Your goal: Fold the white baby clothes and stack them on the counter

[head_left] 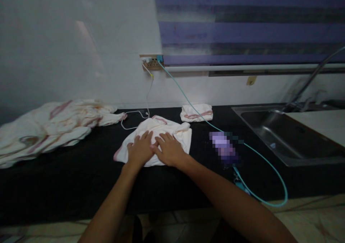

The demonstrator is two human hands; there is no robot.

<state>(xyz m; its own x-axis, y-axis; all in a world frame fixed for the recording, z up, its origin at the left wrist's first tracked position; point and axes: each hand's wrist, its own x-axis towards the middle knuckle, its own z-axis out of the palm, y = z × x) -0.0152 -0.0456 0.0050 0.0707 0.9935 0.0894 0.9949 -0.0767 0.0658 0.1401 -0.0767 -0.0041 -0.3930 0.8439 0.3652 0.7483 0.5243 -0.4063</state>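
A white towel with a reddish stripe [185, 137] lies partly folded and wrinkled on the black counter [88, 185]. My left hand [141, 147] rests on its left half, fingers stretched out and lying flat. On the towel's middle, close beside it, my right hand [170, 148] also lies flat with its fingers extended. The two thumbs nearly meet; I cannot tell whether they touch. Both palms hide part of the cloth beneath.
A small folded towel [196, 113] sits near the wall. Crumpled towels [54, 128] are heaped at left. To the right lie a blurred-out purple device [223, 146] and a teal cable [280, 180] running from the wall socket [152, 62]. A steel sink [280, 135] is farther right.
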